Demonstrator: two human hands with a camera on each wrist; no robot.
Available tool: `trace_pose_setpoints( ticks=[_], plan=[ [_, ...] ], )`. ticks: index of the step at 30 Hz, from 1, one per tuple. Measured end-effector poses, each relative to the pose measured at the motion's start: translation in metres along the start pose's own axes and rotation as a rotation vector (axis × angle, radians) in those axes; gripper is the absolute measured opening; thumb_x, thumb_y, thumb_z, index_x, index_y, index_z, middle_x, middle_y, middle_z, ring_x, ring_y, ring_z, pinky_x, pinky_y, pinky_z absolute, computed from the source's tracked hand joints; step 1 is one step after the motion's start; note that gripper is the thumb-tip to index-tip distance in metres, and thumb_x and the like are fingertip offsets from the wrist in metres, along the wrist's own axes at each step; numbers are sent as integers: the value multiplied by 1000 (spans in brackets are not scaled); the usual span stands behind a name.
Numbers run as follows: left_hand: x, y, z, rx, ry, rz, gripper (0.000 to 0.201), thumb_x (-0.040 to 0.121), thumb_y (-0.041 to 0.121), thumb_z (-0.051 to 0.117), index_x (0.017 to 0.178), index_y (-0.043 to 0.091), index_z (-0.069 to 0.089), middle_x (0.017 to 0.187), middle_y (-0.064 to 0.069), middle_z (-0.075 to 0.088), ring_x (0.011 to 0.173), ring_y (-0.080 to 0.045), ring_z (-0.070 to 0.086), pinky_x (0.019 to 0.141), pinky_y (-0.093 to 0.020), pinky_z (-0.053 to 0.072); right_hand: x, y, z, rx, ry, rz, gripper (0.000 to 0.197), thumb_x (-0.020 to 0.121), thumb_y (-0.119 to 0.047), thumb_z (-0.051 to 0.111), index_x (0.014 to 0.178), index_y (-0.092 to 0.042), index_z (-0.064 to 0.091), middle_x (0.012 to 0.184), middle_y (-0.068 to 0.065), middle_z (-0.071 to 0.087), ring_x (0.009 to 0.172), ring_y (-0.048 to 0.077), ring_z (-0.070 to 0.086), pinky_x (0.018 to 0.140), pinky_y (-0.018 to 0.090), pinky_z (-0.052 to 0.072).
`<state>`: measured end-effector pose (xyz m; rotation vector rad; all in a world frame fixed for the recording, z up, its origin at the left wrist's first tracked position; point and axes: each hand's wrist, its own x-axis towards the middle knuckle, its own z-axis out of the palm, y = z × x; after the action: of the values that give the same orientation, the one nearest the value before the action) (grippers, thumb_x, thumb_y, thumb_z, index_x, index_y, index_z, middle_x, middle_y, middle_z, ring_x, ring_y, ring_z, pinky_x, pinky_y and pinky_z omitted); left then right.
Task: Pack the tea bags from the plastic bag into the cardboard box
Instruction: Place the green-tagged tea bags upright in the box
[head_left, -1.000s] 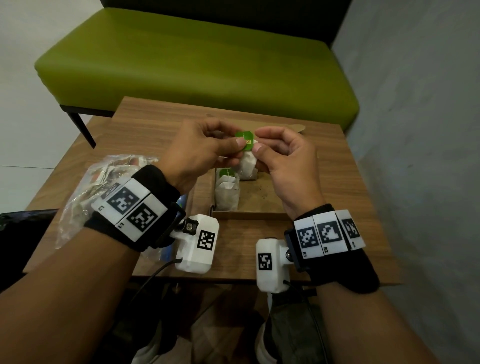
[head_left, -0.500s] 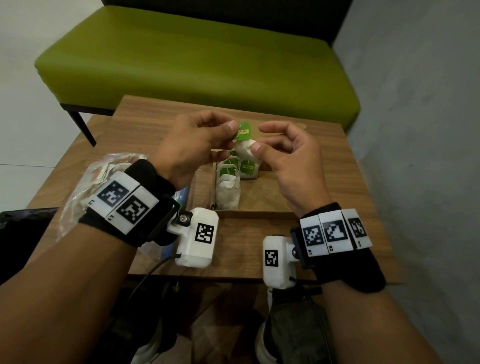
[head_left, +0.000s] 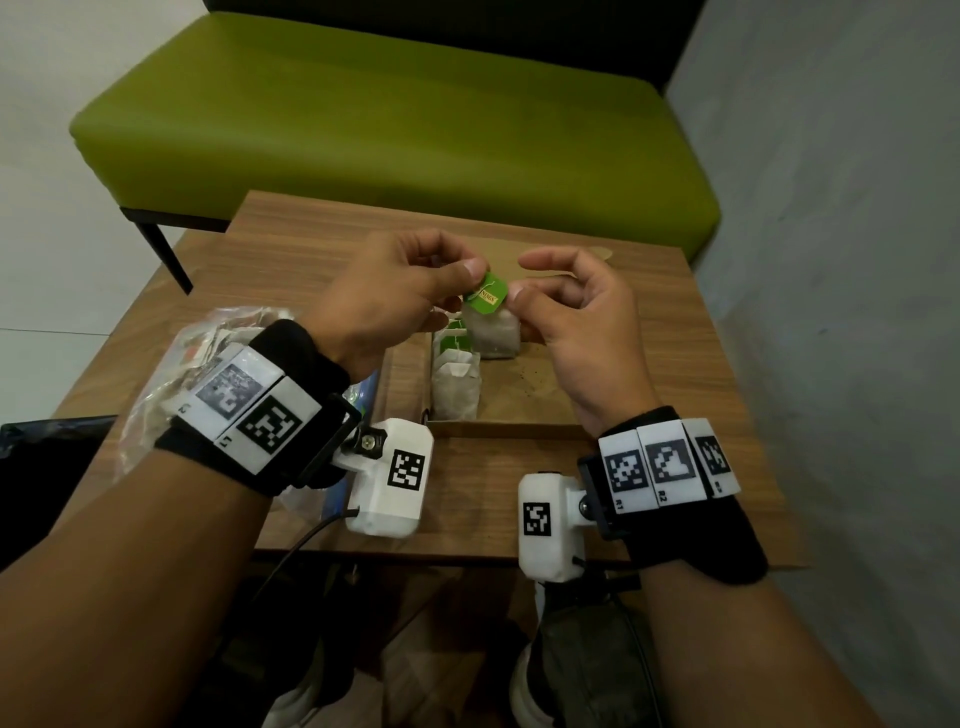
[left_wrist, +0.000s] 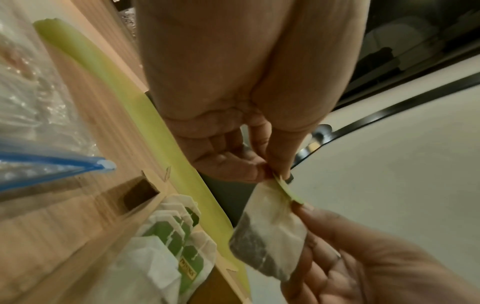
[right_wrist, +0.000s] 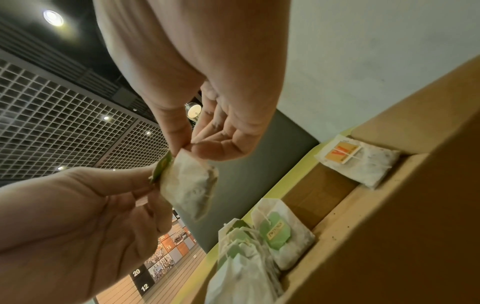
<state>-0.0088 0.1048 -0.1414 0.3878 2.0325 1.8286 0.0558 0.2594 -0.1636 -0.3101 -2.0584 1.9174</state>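
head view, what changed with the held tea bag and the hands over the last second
The left hand and right hand eased slightly apart, so the tea bag and its green tag show more fully between them. Both still pinch it above the cardboard box. Packed bags and the plastic bag stayed put.

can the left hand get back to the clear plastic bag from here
Probably yes: the clear plastic bag lies just under the left hand's wrist, unobstructed, but its fingers pinch the green-tagged white tea bag first.
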Motion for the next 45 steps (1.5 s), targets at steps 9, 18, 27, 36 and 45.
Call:
trace_pose_setpoints(
  ticks=[9,18,27,36,45],
  plan=[
    [1,-3,7,155,69,103,5,87,14,73,87,18,69,81,4,62,65,-2,59,58,-21,50,0,0,1,115,40,28,16,92,1,68,100,-12,64,82,6,69,66,12,60,64,25,54],
    [3,-2,6,46,6,61,16,85,2,71,93,15,64,74,3,64,70,-8,64,66,-26,55,0,-1,-3,30,-7,67,7,97,-25,66,102,-20,67,89,-3,76,86,15,72,72,28,59],
    [4,-7,6,88,36,63,20,83,-1,72,97,11,64,78,2,61,62,-2,62,57,-21,54,0,9,-4,-245,-167,71,7,93,-19,71,87,-24,72,76,-3,71,69,3,63,62,18,45],
    [7,-30,-1,507,78,-54,23,82,23,79,97,18,62,89,-1,65,84,-18,65,76,-38,58,17,29,-22,-521,-125,198,2,92,-23,73,92,-24,71,83,-3,68,76,13,61,69,35,53],
    [10,-34,1,760,63,-67,31,78,20,82,101,20,61,86,10,55,87,-13,56,61,-17,38,26,42,-8,-535,-77,327,4,94,-18,70,96,-18,67,78,2,69,58,13,65,65,33,62]
  ],
)
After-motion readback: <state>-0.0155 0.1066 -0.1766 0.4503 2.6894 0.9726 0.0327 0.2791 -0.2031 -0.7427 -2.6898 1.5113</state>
